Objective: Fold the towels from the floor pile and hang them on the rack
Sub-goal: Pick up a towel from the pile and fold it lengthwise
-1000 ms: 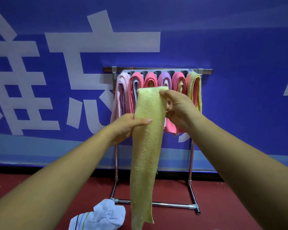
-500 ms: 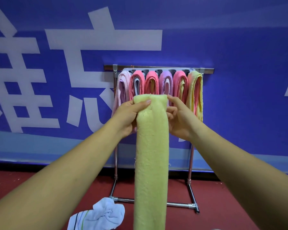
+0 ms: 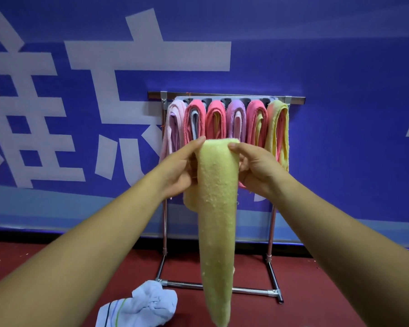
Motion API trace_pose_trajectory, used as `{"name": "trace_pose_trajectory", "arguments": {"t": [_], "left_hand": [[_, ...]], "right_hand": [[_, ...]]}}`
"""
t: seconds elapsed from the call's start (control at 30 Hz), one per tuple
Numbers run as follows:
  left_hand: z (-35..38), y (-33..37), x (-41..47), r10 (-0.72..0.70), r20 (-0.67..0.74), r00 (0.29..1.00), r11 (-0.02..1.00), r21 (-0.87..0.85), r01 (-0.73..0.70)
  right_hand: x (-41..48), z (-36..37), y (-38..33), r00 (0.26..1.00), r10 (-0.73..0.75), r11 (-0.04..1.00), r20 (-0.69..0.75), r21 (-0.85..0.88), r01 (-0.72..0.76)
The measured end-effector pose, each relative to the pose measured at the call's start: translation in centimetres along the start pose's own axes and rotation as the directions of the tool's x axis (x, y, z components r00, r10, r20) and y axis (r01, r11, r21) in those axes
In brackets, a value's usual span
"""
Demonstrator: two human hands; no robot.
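Just doubled yellow towel (image 3: 216,208) over at its top, both left hand (image 3: 177,171) and right hand (image 3: 260,168) pinching the fold, mid-air before rack (image 3: 222,95) middle; ready to hang, white towel (image 3: 142,305) left on floor (image 3: 316,291).

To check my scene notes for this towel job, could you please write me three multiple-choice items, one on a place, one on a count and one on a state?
1. Where does the white towel lie?
A. on the red floor by the base of the rack
B. over the top bar
C. in a hand

2. How many towel bundles hang on the rack?
A. four
B. six
C. nine

3. How is the yellow towel held?
A. it lies on the floor
B. it is draped over the top bar
C. the left hand and the right hand both grip its top fold

Answers: 1 A, it sits crumpled beside the base bar; 2 B, six loops show side by side; 3 C, fingers of both hands curl round the fold.
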State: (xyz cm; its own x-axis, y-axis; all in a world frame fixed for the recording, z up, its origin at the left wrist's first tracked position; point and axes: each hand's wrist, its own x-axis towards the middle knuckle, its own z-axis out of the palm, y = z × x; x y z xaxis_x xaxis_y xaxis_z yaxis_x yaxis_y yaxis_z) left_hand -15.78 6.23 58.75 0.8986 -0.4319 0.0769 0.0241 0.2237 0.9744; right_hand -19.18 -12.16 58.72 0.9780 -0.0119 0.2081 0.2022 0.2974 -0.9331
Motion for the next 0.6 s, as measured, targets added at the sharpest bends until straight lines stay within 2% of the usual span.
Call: {"name": "trace_pose_trajectory", "arguments": {"t": [0.13,0.27,0.43,0.53,0.6], "left_hand": [[-0.5,-1.7,-0.4,0.045,0.05,0.998,0.977,0.208,-0.054],[-0.9,-3.1,-0.4,0.094,0.026,0.995,0.949,0.3,-0.097],[0.5,-3.1,-0.4,0.125,-0.023,0.992,0.983,0.137,-0.121],[1.3,-2.4,0.3,0.121,-0.038,0.992,0.992,-0.017,-0.122],[1.6,-2.0,0.9,0.122,-0.061,0.991,0.985,-0.112,-0.128]], "right_hand": [[0.7,0.3,-1.2,0.999,-0.026,0.999,-0.047,0.034,0.028],[1.2,0.0,-2.0,0.994,-0.015,0.999,-0.11,0.046,0.02],[1.4,-0.3,-2.1,0.988,0.034,0.994,-0.149,0.106,-0.019],[0.9,-0.7,-1.7,0.991,0.124,0.978,-0.058,0.176,-0.112],[0.1,-0.8,-1.2,0.983,0.185,0.974,0.014,0.133,-0.186]]}}
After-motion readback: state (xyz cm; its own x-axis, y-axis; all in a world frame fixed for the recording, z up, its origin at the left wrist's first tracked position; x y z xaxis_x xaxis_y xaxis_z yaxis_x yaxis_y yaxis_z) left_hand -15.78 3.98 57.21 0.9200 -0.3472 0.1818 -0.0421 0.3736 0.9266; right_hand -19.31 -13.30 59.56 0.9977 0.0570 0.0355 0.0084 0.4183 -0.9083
